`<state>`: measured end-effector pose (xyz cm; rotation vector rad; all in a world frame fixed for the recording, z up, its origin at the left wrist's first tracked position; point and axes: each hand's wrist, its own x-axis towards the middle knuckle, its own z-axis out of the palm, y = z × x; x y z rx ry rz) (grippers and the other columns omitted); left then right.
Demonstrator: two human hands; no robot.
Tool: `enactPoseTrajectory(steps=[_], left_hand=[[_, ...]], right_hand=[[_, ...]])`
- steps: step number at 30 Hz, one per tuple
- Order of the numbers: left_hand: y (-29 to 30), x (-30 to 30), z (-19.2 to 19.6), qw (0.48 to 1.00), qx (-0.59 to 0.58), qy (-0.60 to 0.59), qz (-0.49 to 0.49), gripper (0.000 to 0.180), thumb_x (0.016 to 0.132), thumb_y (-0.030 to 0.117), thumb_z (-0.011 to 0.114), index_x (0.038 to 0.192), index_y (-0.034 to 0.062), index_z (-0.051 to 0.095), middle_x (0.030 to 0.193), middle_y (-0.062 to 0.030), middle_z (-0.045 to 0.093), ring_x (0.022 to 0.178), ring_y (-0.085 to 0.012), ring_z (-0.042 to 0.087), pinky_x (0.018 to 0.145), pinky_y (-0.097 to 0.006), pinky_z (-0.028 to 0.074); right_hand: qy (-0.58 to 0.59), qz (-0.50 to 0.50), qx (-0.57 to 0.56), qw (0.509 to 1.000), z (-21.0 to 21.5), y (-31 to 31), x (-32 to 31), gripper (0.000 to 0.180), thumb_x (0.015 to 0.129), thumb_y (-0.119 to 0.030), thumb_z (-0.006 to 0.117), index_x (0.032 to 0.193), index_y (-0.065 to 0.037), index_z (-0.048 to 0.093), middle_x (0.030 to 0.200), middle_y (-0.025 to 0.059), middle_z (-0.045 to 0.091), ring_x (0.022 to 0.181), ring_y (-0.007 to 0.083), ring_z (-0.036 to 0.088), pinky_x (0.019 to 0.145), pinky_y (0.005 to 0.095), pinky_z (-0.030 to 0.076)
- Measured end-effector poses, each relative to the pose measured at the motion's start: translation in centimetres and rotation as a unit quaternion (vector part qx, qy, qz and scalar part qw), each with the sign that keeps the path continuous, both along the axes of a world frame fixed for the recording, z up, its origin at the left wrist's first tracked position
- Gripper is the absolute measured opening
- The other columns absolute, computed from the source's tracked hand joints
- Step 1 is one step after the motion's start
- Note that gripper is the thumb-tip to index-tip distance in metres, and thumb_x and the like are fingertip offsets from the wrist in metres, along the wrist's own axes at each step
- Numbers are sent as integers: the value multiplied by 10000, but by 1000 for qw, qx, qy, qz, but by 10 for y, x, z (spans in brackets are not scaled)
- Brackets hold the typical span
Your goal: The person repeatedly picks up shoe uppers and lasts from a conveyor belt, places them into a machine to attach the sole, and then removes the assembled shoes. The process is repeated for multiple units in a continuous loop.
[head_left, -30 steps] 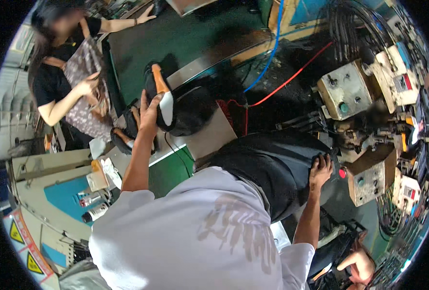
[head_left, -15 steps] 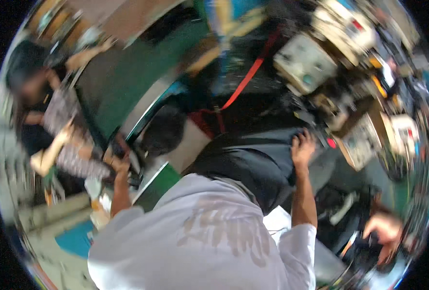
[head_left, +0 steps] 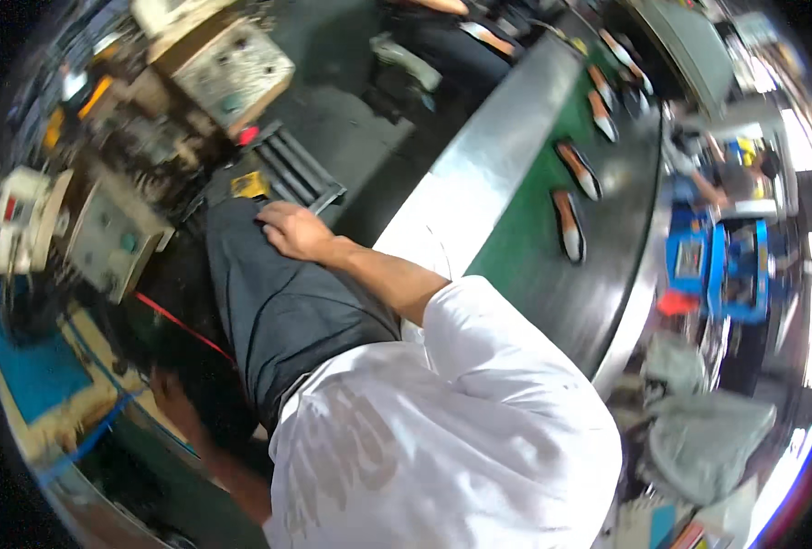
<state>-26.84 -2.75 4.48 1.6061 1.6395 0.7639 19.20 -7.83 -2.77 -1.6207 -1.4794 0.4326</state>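
My right hand lies on the knee of my dark grey trousers, its fingers stretched out and holding nothing. Low at the left, my left hand is beside my leg, near the edge of a bench with a blue strip. Motion smears its fingers, so whether anything is in them does not show. To the right of my right arm, several slip-on shoes with pale toes and brown insides stand on a green and grey conveyor belt. The nearest shoe is well apart from both hands.
Machines with pale control boxes crowd the left, near a black ribbed metal frame. A metal ledge edges the conveyor. Another person is at the far right, by blue crates; someone else sits at the top.
My view has swung far to the right, bringing the conveyor and shoes into sight. My left hand was beside a dark object at the left and is now away from it. My right hand stays on my knee.
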Motion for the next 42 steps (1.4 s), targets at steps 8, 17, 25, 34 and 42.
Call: enactPoseTrajectory(steps=[8, 17, 25, 34, 42], left_hand=[[11, 346, 79, 820, 158, 7, -550, 385, 1058, -7, 480, 1420, -23, 610, 1304, -203, 636, 1136, -334, 672, 990, -417, 539], [-2, 317, 13, 849, 8, 16, -528, 335, 1111, 27, 495, 1421, -7, 619, 1239, -173, 657, 1099, -274, 697, 957, -371, 562], [20, 236, 28, 916, -61, 127, -374, 340, 1116, 37, 513, 1438, 6, 619, 1275, -117, 666, 1154, -227, 689, 992, -345, 561], [-23, 372, 27, 858, -41, -54, -509, 324, 1071, -22, 574, 1389, -25, 635, 1220, -167, 708, 1130, -239, 723, 952, -318, 552], [-42, 444, 65, 791, -48, -168, -587, 551, 1038, 66, 655, 1570, 65, 513, 1520, -155, 550, 1313, -261, 628, 1059, -368, 545]], right_hand=[[-163, -504, -233, 815, -43, -364, 172, 477, 902, -159, 739, 1356, -27, 674, 1366, 219, 685, 1256, 406, 642, 1111, 470, 496], [-132, -630, -452, 618, -36, -632, 293, 903, 895, -163, 774, 1672, -134, 314, 1523, 259, 573, 1390, 454, 556, 1193, 517, 421], [20, -594, -507, 624, -56, -549, 355, 1073, 931, -520, 745, 1731, -311, 61, 1405, 264, 672, 1302, 471, 643, 1134, 535, 449], [269, -629, -83, 725, -84, -503, 220, 943, 906, -163, 827, 1677, -50, 294, 1407, 180, 624, 1183, 280, 660, 1003, 402, 549], [519, -409, -82, 746, 37, -307, 62, 937, 927, -134, 790, 1682, -8, 250, 1444, 194, 574, 1258, 294, 632, 1050, 425, 534]])
